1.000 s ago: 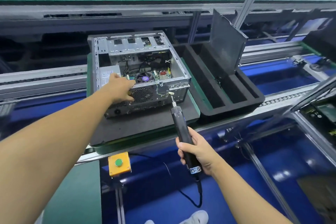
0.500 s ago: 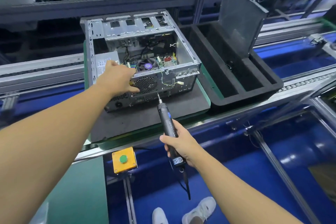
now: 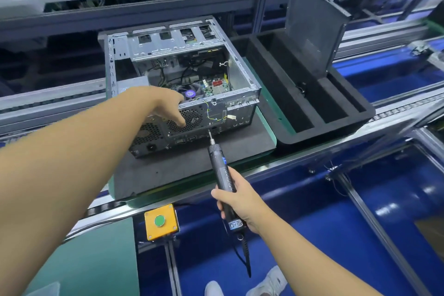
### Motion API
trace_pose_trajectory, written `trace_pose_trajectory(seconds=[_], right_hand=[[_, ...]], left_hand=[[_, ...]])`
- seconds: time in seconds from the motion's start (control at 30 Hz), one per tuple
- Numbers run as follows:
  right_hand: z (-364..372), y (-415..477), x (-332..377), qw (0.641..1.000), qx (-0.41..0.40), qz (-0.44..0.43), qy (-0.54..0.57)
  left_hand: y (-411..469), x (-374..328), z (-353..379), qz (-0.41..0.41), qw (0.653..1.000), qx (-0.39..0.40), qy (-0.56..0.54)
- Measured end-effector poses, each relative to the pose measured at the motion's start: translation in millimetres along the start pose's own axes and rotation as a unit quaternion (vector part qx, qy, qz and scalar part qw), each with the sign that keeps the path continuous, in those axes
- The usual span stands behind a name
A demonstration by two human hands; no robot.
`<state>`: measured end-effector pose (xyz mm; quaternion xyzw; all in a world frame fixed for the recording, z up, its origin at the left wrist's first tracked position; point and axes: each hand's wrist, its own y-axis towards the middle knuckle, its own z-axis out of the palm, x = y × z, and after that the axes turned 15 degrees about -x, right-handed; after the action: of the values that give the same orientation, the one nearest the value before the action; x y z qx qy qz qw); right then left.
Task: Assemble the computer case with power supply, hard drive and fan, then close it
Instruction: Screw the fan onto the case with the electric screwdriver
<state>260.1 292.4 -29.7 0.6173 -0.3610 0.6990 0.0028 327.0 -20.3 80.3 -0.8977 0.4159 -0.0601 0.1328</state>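
The open computer case (image 3: 240, 74) lies on a black foam pad (image 3: 192, 168), its rear panel facing me. My left hand (image 3: 163, 103) grips the top of that rear panel, with the thumb on the round fan grille (image 3: 193, 119) and the fingers inside the case. My right hand (image 3: 240, 202) holds a black electric screwdriver (image 3: 219, 166). The bit touches the rear panel just below the grille's right corner. A grey power supply (image 3: 133, 81) shows partly behind my left hand. Fan wires with a white plug (image 3: 231, 117) hang over the panel.
The case's dark side panel (image 3: 312, 24) stands upright in a black foam tray (image 3: 324, 127) to the right of the case. A yellow box with a green button (image 3: 161, 221) sits on the conveyor's near rail. The screwdriver's cable hangs down toward my shoes.
My right hand moved the screwdriver left and down, from near the white plug to the panel below the fan grille. My left hand stayed on the case's rear edge.
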Motion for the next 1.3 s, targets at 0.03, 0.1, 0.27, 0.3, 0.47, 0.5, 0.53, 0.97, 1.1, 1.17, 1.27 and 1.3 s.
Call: trace_pose_trajectory(seconds=[0.03, 0.1, 0.27, 0.3, 0.47, 0.5, 0.53, 0.97, 1.1, 1.17, 1.27, 1.3], right_hand=[[-0.8, -0.6, -0.9, 1.0, 0.005, -0.001, -0.002], [-2.6, -1.4, -1.7, 1.0, 0.017, -0.011, -0.009], [0.9, -4.6, 1.6, 0.999, 0.034, -0.03, -0.023], [2.5, -4.9, 4.2, 0.999, 0.037, -0.032, -0.023], [12.2, -9.4, 23.1, 0.996, 0.057, -0.059, -0.021], [13.7, -11.3, 26.6, 0.996, 0.06, -0.065, -0.016], [15.1, -13.1, 29.4, 0.996, 0.062, -0.069, -0.013], [16.9, -30.0, 45.3, 0.993, 0.059, -0.103, -0.02], [18.1, -31.1, 44.6, 0.994, 0.053, -0.099, -0.011], [18.6, -31.3, 43.5, 0.994, 0.052, -0.097, -0.011], [21.1, -31.4, 42.4, 0.994, 0.051, -0.091, -0.018], [22.5, -31.9, 42.3, 0.994, 0.051, -0.092, -0.019]], left_hand=[[-0.6, 1.0, 0.5, 0.012, 1.0, 0.005, -0.005], [-5.9, 4.4, -1.3, 0.052, 0.999, -0.002, 0.013], [-29.4, 26.0, -0.1, 0.134, 0.985, -0.109, -0.009], [-35.2, 27.2, 2.5, 0.142, 0.98, -0.138, -0.02], [-60.5, 33.6, 29.9, 0.098, 0.952, -0.287, -0.031], [-63.8, 35.6, 34.5, 0.075, 0.945, -0.315, -0.043], [-66.3, 36.6, 37.6, 0.066, 0.937, -0.338, -0.06], [-70.4, 36.5, 36.4, 0.043, 0.92, -0.357, -0.158], [-69.6, 39.7, 36.1, 0.043, 0.926, -0.339, -0.159], [-69.1, 39.8, 36.3, 0.049, 0.926, -0.339, -0.161], [-68.1, 40.2, 36.1, 0.051, 0.923, -0.344, -0.167], [-68.0, 40.6, 35.8, 0.049, 0.922, -0.345, -0.169]])
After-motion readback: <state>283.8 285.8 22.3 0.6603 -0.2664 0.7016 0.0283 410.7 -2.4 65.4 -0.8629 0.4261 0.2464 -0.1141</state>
